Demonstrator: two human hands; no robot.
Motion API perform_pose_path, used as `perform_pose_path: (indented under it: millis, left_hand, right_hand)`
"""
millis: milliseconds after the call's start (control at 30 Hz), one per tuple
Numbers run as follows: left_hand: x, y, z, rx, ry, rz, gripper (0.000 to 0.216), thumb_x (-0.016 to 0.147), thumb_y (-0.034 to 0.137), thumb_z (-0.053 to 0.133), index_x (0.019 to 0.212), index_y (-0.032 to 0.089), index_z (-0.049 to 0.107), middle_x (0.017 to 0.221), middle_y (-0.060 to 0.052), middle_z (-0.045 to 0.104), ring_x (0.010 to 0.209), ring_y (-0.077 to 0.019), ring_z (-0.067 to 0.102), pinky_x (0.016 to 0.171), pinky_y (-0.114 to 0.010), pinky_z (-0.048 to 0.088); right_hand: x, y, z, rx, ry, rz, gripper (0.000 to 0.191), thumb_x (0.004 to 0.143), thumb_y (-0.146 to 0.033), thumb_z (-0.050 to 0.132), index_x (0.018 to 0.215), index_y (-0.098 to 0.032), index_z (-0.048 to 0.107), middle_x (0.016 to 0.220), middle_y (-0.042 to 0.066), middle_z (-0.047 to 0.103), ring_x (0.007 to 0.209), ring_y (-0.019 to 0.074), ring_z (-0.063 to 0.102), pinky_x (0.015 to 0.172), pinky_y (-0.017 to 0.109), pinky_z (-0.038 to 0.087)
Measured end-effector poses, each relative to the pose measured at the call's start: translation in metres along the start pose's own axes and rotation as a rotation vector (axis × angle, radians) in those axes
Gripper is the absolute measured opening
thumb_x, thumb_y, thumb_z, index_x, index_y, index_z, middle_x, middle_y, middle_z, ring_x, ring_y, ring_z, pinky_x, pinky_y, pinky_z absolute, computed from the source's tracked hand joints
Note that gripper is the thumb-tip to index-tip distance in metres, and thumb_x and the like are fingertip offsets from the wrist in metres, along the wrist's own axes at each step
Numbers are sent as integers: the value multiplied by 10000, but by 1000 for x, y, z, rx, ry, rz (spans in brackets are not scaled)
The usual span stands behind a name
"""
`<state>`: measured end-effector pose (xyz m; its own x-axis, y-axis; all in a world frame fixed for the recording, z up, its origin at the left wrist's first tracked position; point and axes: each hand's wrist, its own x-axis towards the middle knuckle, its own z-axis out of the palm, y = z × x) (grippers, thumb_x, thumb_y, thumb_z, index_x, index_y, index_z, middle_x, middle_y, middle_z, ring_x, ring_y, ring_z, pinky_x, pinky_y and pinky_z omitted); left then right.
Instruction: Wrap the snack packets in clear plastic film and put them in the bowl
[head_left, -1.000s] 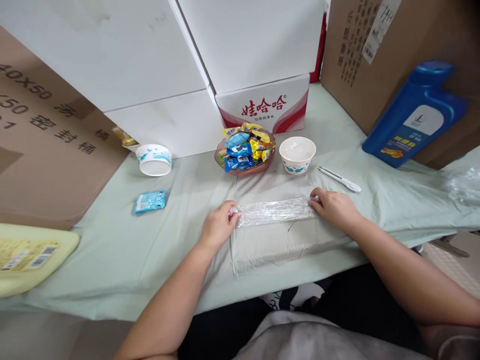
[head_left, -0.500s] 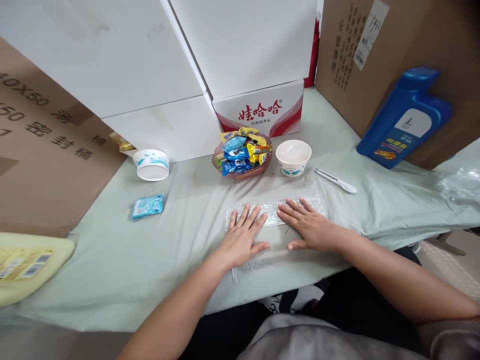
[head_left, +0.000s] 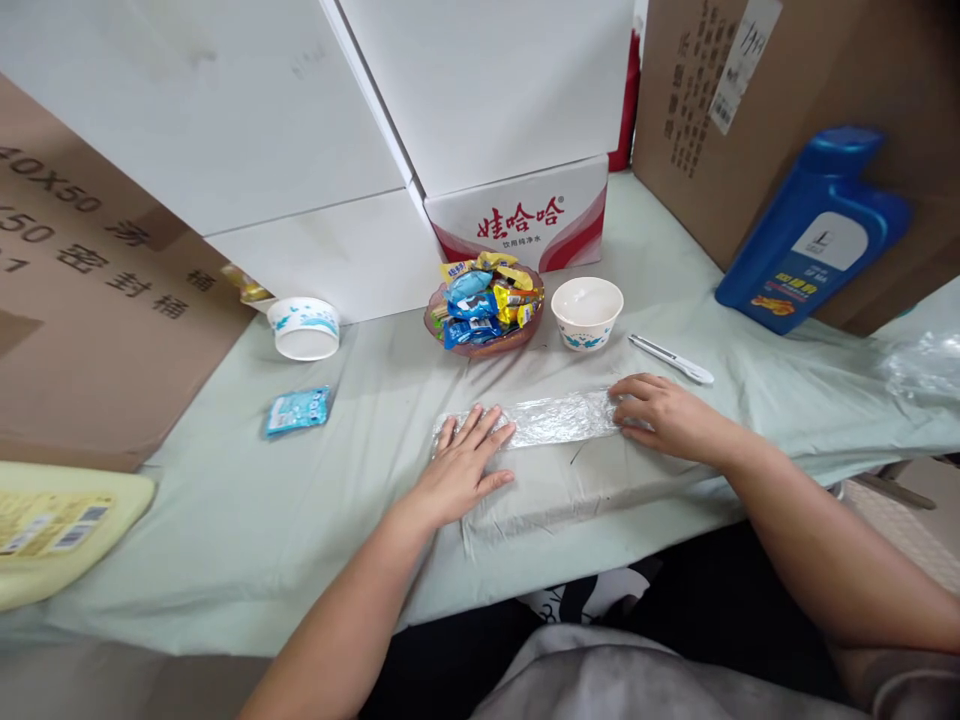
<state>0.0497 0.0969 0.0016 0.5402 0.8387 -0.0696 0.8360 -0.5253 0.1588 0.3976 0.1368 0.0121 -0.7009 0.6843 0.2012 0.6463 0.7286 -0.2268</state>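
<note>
A long, crinkled strip of clear plastic film lies flat across the cloth in front of me. My left hand rests on its left end, palm down, with the fingers spread. At the strip's right end, my right hand touches the film with bent, slightly parted fingers. Just beyond that hand lies a white utility knife. Behind the strip stand a paper bowl with a blue-green pattern and a pinkish glass dish heaped with wrapped candies.
A second paper bowl and a small blue packet are to the left. White boxes line the back. A blue bottle leans beside a cardboard box at right; a yellow container is at left.
My hands have moved apart along the strip, the right one sliding right to its end and its fingers bending, the left shifting slightly left. More of the film's middle shows.
</note>
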Motion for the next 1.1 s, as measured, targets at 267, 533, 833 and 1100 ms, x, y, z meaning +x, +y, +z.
perform_pose_path:
  millis: [267, 533, 833, 1100]
  left_hand:
    - [0, 59, 3, -114, 285, 155, 556, 864, 461, 619, 1322, 160, 524, 1229, -145, 597, 1141, -298, 540, 1002, -475, 450]
    - [-8, 84, 11, -497, 128, 517, 247, 968, 258, 444, 1087, 219, 658, 1010, -61, 722, 931, -190, 671, 849, -354, 539]
    - [6, 48, 10, -944, 457, -272, 206, 837, 279, 606, 1021, 204, 552, 836, -15, 677, 775, -155, 662, 718, -291, 534]
    - [19, 27, 19, -620, 508, -459, 424, 791, 242, 629, 1179, 193, 466, 774, 25, 620, 728, -149, 618, 752, -309, 508]
  right_hand:
    - [0, -44, -20, 248, -118, -114, 175, 825, -128, 508, 870, -192, 664, 981, 102, 691, 970, 247, 626, 856, 395, 480]
    - [12, -71, -16, 849, -155, -215, 222, 979, -287, 448, 1049, -169, 622, 1001, 78, 684, 918, 160, 625, 825, 299, 484]
    - [29, -75, 26, 541, -180, -298, 263, 765, -40, 498, 892, -183, 678, 958, 70, 663, 1019, 216, 531, 951, 395, 442]
    - [32, -77, 26, 611, -139, -246, 144, 907, -235, 562, 909, -172, 691, 926, 75, 670, 997, 214, 553, 929, 379, 453]
